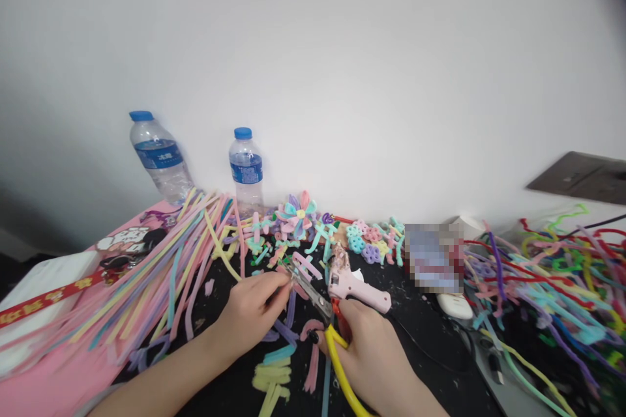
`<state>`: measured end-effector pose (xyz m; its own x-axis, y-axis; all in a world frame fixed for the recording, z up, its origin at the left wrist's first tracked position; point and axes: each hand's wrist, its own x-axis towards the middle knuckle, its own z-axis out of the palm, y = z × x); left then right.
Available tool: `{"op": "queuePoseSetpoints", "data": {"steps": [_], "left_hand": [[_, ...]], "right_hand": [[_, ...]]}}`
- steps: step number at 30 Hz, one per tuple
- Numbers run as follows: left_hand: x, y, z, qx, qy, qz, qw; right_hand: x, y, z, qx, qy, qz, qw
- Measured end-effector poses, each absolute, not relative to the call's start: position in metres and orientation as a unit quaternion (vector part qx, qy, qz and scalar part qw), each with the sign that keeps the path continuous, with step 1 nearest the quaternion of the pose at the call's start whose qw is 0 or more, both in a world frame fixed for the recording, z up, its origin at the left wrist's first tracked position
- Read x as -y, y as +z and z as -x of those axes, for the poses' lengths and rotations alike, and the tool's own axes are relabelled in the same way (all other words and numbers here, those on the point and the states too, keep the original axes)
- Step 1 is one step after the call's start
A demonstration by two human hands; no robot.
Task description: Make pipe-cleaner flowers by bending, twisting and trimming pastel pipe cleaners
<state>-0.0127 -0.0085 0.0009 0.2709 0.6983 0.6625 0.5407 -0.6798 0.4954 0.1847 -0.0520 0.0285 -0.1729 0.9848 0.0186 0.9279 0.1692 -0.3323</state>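
My right hand (pixel 372 352) is closed around yellow-handled scissors (pixel 313 294), whose metal blades point up and left. Near the blade tips, my left hand (pixel 254 306) pinches a small pink pipe cleaner piece (pixel 282 269), partly hidden by fingers and blades. Just beyond the scissors lies a pink glue gun (pixel 359 287). Below, between my hands, are folded yellow pipe cleaner pieces (pixel 271 378), with a bent pink one (pixel 312 365) beside them. Purple pieces (pixel 288 322) lie close to my left fingers.
Long pastel pipe cleaners (pixel 161 273) spread at left, and a multicoloured tangle (pixel 552 287) covers the right. Two water bottles (pixel 247 172) stand by the wall. Pipe cleaner flowers (pixel 366 241) sit at the back. A white rounded case (pixel 454 306) and a dark cable (pixel 425 345) lie right.
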Motion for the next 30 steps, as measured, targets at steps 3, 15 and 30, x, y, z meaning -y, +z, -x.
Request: {"op": "queuePoseSetpoints", "data": {"steps": [3, 15, 30], "left_hand": [[0.009, 0.005, 0.012, -0.422, 0.458, -0.760, 0.188], [-0.005, 0.003, 0.016, -0.336, 0.424, -0.523, 0.658], [-0.004, 0.000, 0.016, -0.301, 0.417, -0.429, 0.742]], "right_hand": [[0.051, 0.028, -0.186, 0.753, 0.142, 0.631, 0.123], [0.046, 0.028, -0.194, 0.761, 0.190, 0.604, 0.139], [0.046, 0.035, -0.197, 0.791, 0.164, 0.568, 0.158]]}}
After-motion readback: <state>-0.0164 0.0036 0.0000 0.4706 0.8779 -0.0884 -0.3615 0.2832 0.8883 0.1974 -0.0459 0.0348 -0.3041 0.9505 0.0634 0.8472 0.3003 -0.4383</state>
